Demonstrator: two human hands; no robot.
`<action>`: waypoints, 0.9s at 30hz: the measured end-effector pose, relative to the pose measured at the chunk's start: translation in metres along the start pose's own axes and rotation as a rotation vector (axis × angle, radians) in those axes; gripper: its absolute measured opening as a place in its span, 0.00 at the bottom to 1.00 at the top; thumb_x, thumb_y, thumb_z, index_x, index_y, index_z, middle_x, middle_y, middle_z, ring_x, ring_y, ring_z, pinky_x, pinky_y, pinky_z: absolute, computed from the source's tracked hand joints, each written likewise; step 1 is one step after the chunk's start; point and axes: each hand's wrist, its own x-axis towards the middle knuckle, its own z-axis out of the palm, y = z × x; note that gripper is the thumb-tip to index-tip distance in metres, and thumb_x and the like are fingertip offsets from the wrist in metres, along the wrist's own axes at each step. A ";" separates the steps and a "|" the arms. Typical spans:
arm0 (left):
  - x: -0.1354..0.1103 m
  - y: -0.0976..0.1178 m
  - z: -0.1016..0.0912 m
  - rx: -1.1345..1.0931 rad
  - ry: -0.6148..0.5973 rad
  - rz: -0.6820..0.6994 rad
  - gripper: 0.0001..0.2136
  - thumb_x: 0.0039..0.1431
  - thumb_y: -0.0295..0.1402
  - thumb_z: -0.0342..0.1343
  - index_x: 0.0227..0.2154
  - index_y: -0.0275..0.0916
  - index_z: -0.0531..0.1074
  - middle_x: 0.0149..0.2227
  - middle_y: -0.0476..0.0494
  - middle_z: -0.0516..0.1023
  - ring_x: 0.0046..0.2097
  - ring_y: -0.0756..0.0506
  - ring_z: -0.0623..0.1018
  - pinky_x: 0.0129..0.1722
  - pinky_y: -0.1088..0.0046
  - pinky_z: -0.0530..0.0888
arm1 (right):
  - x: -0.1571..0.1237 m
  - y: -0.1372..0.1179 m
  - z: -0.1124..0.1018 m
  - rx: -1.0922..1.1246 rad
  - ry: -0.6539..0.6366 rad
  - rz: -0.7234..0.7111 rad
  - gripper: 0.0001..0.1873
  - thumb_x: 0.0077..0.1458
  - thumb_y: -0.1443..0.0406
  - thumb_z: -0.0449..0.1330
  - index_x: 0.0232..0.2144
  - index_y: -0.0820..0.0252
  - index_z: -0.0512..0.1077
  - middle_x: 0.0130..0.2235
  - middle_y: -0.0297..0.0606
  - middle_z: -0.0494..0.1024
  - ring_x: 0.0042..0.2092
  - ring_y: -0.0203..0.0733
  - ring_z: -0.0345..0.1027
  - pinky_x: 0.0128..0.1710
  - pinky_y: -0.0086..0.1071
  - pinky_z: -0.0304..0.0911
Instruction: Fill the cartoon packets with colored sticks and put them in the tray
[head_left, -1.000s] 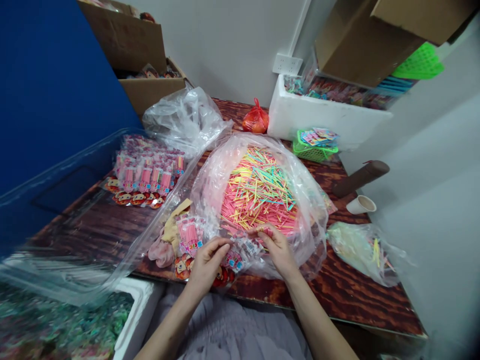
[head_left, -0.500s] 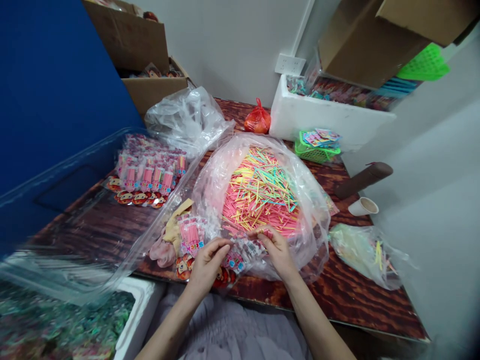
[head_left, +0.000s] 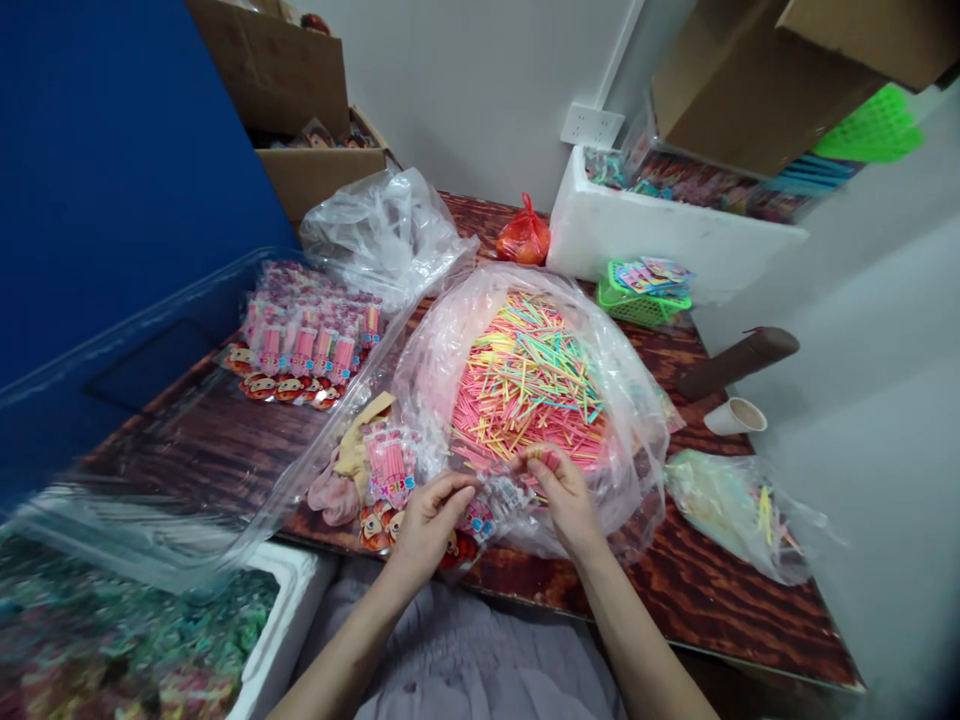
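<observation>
Near the middle of the desk [head_left: 750, 612]'s near edge, the left hand [head_left: 427, 525] has its thumb-and-forefinger grip pinched closed on the edge of a thin, clear plastic packet [head_left: 486, 480]. The right hand [head_left: 568, 503] grasps a small bundle of slim pink sticks [head_left: 551, 457] between thumb and fingers, the gap only as wide as the bundle. The bundle sits just beyond the packet, over the near side of a large, translucent plastic bag [head_left: 639, 450] full of pink, yellow and turquoise sticks [head_left: 525, 385]. Its long axis seems to run roughly along the near edge (fingers cover much of it, so its exact slant is unclear). The packet reaches from the left fingertips toward the right hand; I cannot tell its long axis.
</observation>
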 end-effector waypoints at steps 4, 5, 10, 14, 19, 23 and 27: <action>0.001 0.005 0.004 -0.025 -0.005 -0.003 0.08 0.59 0.35 0.57 0.34 0.40 0.80 0.34 0.46 0.79 0.39 0.46 0.77 0.41 0.72 0.71 | 0.019 -0.024 0.013 0.254 0.016 0.048 0.12 0.57 0.60 0.61 0.44 0.55 0.72 0.31 0.33 0.75 0.33 0.39 0.70 0.40 0.36 0.68; 0.001 0.006 0.005 -0.037 -0.005 -0.006 0.08 0.59 0.35 0.57 0.34 0.40 0.80 0.34 0.46 0.79 0.39 0.46 0.77 0.41 0.72 0.71 | 0.024 -0.031 0.017 0.291 -0.015 0.048 0.12 0.57 0.60 0.61 0.43 0.54 0.72 0.31 0.33 0.75 0.34 0.40 0.71 0.43 0.39 0.68; 0.000 0.008 0.006 -0.100 -0.003 -0.052 0.09 0.58 0.37 0.57 0.35 0.39 0.80 0.36 0.45 0.80 0.40 0.46 0.77 0.43 0.72 0.71 | 0.030 -0.049 0.034 0.294 -0.148 0.085 0.10 0.59 0.55 0.58 0.36 0.53 0.70 0.34 0.36 0.79 0.42 0.47 0.74 0.49 0.45 0.66; -0.001 0.005 0.006 -0.160 0.007 -0.102 0.10 0.56 0.38 0.59 0.34 0.39 0.80 0.35 0.45 0.80 0.39 0.45 0.77 0.41 0.72 0.72 | 0.016 -0.042 0.037 0.275 -0.185 0.162 0.11 0.59 0.53 0.58 0.35 0.54 0.69 0.37 0.39 0.82 0.47 0.50 0.75 0.52 0.47 0.64; -0.003 -0.003 0.008 -0.178 0.004 -0.153 0.10 0.55 0.39 0.60 0.33 0.39 0.80 0.32 0.46 0.80 0.34 0.47 0.75 0.36 0.74 0.71 | 0.005 -0.039 0.033 0.296 -0.147 0.169 0.10 0.58 0.54 0.59 0.34 0.53 0.67 0.43 0.40 0.82 0.52 0.52 0.72 0.55 0.50 0.61; -0.004 -0.001 0.009 -0.198 0.013 -0.182 0.11 0.54 0.41 0.60 0.33 0.38 0.79 0.31 0.47 0.79 0.33 0.48 0.74 0.35 0.74 0.71 | 0.002 -0.045 0.033 0.263 -0.146 0.117 0.11 0.58 0.52 0.58 0.33 0.51 0.66 0.45 0.40 0.81 0.54 0.52 0.70 0.55 0.51 0.61; -0.007 0.005 0.007 -0.204 -0.007 -0.186 0.11 0.54 0.40 0.60 0.32 0.38 0.79 0.29 0.48 0.77 0.31 0.49 0.73 0.33 0.76 0.70 | -0.001 -0.047 0.035 0.282 -0.175 0.099 0.10 0.58 0.54 0.59 0.33 0.51 0.67 0.45 0.39 0.82 0.54 0.52 0.71 0.56 0.52 0.60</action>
